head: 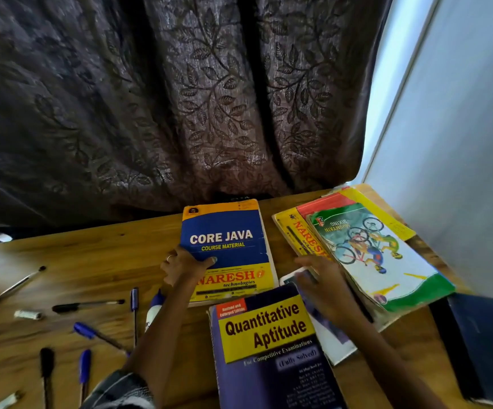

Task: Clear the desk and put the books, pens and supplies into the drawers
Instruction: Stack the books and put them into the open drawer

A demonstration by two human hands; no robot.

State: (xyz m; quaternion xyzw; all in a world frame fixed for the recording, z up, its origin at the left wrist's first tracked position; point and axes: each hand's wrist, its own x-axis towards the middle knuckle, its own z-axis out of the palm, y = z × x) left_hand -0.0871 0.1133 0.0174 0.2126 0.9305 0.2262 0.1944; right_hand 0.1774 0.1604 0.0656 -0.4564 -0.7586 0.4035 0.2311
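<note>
- Left hand point(184, 265) grips the Java book point(226, 249) at its left edge, thumb curled over the blue cover and fingers seemingly tucked under. Looks like the start of a lift.
- Right hand point(323, 286) lies flat, fingers out straight, on a white booklet point(332, 335) beside the stack point(366, 252). It's blurred, but nothing's held in it that shows.
- Java book sits mid-desk near the back edge, right by the curtain point(180, 98). Blue and yellow softcover, worn white along the spine side, corners a bit tatty.
- Handling guess: it's a thick paperback, so fairly heavy and floppy. One-handed by the edge it'll probably sag, so better to get fingers well under or bring in the other hand. The worn cover could tear if yanked.
- Aptitude book point(272, 346) lies at the front edge, purple with a yellow title panel, its top corner overlapping the Java book's bottom. Also chunky, so likely a two-hander.
- The stack is in the back right corner of the desk point(77, 261): a cycling-cover book on top of a yellow one and a red one, edges fanned out. Probably slides apart if grabbed carelessly.
- Dark notebook point(487, 343) lies at the right edge.
- Pens point(87, 307) are scattered over the left half, blue and black caps. Light, and they'll likely roll. No drawers in view.
</note>
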